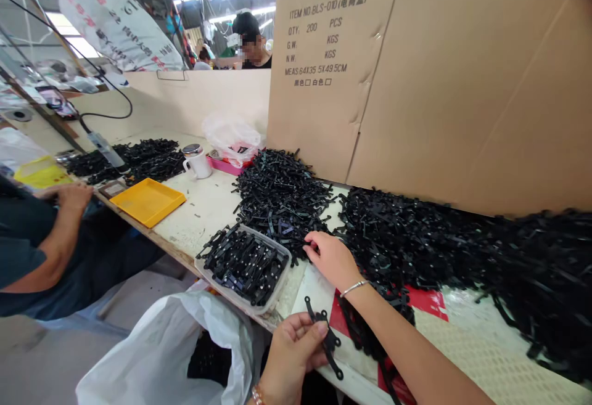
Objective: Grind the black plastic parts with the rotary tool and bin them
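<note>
My left hand (pixel 296 352) is closed at the table's front edge, thumb and fingers pinching a few small black plastic link-like pieces (pixel 331 344) with holes at their ends. Further up, my right hand (pixel 330 258) reaches to the near edge of a heap of similar black pieces (pixel 277 192). Its fingers are curled together, and what they hold, if anything, I cannot make out. Left of my right hand stands a clear plastic tub (pixel 285 269) full of black pieces with small shiny dots.
A tall cardboard box (pixel 319 121) stands behind the heaps. More black pieces (pixel 416 238) spread along the right. A white sack (pixel 152 337) hangs open below the table. To the left are a yellow tray (pixel 148 201), a white mug (pixel 200 163) and a seated person's arm (pixel 58 245).
</note>
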